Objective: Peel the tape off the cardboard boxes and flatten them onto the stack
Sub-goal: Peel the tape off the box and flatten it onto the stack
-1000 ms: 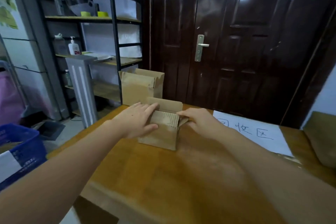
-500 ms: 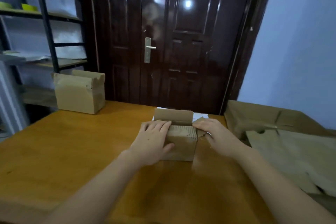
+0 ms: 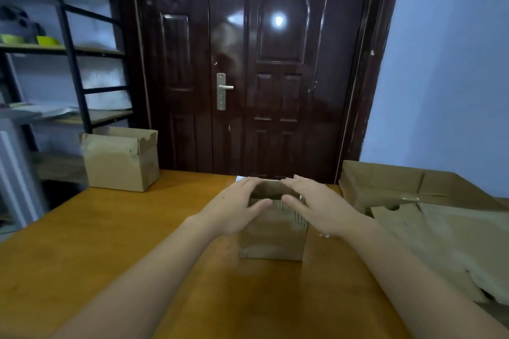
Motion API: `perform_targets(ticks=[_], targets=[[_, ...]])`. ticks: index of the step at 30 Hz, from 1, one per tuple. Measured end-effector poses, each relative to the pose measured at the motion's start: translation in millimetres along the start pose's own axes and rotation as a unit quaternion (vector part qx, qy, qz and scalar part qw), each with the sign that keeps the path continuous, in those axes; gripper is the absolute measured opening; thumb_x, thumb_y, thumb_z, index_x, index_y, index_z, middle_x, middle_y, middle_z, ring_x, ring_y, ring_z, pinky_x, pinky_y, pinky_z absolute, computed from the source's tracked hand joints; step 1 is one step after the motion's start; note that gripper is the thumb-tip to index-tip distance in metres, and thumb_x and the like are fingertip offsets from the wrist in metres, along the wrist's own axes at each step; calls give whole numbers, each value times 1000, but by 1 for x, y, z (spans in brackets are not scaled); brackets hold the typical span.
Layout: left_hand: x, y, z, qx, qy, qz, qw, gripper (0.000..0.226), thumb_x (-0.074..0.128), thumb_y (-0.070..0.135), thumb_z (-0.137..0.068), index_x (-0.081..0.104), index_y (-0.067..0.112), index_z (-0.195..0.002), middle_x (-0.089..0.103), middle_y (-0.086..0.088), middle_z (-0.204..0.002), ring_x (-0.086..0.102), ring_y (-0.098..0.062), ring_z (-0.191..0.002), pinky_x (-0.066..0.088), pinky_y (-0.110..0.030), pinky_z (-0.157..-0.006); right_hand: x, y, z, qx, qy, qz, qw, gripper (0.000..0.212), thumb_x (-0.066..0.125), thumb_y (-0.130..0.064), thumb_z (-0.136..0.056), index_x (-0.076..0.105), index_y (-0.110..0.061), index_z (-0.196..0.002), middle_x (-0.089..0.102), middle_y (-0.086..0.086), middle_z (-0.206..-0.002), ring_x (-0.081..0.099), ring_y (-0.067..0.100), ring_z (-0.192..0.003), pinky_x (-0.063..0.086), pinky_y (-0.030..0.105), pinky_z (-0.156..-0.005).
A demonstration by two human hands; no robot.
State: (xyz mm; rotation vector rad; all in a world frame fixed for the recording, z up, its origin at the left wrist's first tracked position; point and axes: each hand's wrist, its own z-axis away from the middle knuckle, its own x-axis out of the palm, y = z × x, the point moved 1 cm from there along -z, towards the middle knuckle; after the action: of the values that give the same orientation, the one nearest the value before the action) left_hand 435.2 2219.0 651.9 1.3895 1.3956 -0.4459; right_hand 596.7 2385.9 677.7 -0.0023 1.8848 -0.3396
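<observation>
Box [image 3: 272,234]: stands near the table's [image 3: 110,242] far edge, between both hands.
Left hand [image 3: 234,206]: fingers straight, touching the box top's left side.
Right hand [image 3: 316,206]: fingers straight, touching its right side.
Stack [image 3: 440,228]: at the right edge.

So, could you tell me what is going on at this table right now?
A person is breaking down cardboard boxes. Both hands, the left hand and the right hand, are on top of a small box standing in the middle of the wooden table, fingers at its top flaps. It is still upright, not yet flattened. Flattened cardboard lies at the right, and another box waits at the far left corner.
</observation>
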Motion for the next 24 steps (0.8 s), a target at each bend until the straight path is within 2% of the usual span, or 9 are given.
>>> perform_targets(ticks=[2,5,10,13,15,18,20,22,24], targets=[[5,-6,1,-18,-13,-2,1000,75,42,80,-91,37,38,-153,44,22,-151,43,1,-134,37,-26,-112,9,3,2,22,-12,2,1000,67,37,-66,-100,27,-34,-158,35,-12,-161,26,7,-150,34,38,-119],[16,-15,10,-40,-26,18,999,95,37,89,-85,24,33,-161,21,23,-165,19,2,-150,24,-25,-117,23,14,13,65,-16,-45,997,80,36,-75,-94,12,-37,-160,28,-13,-164,33,10,-146,37,35,-113],[36,-13,24,-69,11,151,986,86,53,73,-91,12,41,-161,25,49,-134,33,13,-128,33,0,-93,52,23,33,110,-14,-199,974,88,41,-76,-91,7,-36,-162,18,-13,-168,23,11,-152,28,38,-122],[42,-12,24,-78,23,196,977,92,53,70,-92,5,36,-163,27,31,-153,34,3,-138,39,-23,-112,58,20,37,119,9,-239,964,87,40,-77,-89,9,-39,-161,17,-15,-167,21,10,-152,28,41,-123],[42,-12,24,-87,26,242,966,92,54,68,-93,4,36,-164,24,27,-159,32,2,-141,37,-29,-116,57,19,36,119,17,-242,963,86,41,-76,-90,11,-39,-161,18,-16,-167,21,9,-152,27,41,-123],[39,-12,25,-103,38,301,947,83,50,69,-94,12,39,-162,29,31,-154,34,6,-137,35,-17,-108,54,19,35,105,32,-244,964,79,50,-64,-95,15,-37,-161,26,-15,-164,28,7,-148,34,42,-120],[37,-12,25,-129,45,326,935,61,40,68,-99,28,47,-155,39,39,-143,40,12,-131,34,-8,-99,54,20,34,99,36,-241,965,74,51,-58,-97,17,-39,-160,28,-17,-162,28,5,-147,34,42,-120],[36,-12,23,-149,62,372,914,35,28,56,-109,49,52,-137,54,43,-127,48,20,-121,39,-3,-90,53,22,34,99,37,-250,962,67,42,-63,-98,21,-43,-158,27,-20,-162,24,4,-149,28,37,-122],[33,-12,21,-168,79,422,888,40,23,39,-114,61,46,-127,64,32,-121,55,14,-115,45,-5,-85,53,22,32,112,47,-306,944,61,27,-68,-97,32,-45,-154,31,-19,-161,24,4,-150,22,30,-121]])
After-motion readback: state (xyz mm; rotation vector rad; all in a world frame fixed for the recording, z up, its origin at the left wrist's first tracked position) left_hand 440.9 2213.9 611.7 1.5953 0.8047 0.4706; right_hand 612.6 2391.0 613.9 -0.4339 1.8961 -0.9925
